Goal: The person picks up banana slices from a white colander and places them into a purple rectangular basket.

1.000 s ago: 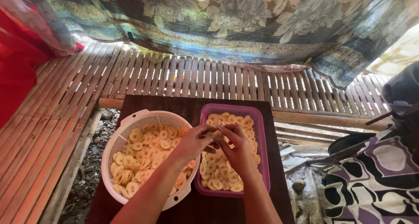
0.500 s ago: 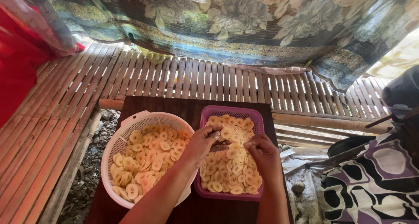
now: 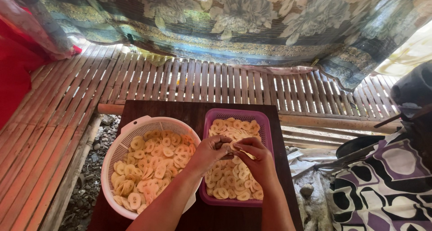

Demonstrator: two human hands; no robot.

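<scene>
Purple rectangular tray (image 3: 266, 123) sits on the dark board, holding a flat layer of pale yellow round banana slices (image 3: 225, 179). A few slices (image 3: 226, 146) are pinched above its middle. White round colander (image 3: 118, 152) just left holds more slices, heaped.

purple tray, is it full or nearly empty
Fairly full: pale yellow slices cover the floor of the purple tray from its far end to its near end, though both hands hide the middle.
</scene>
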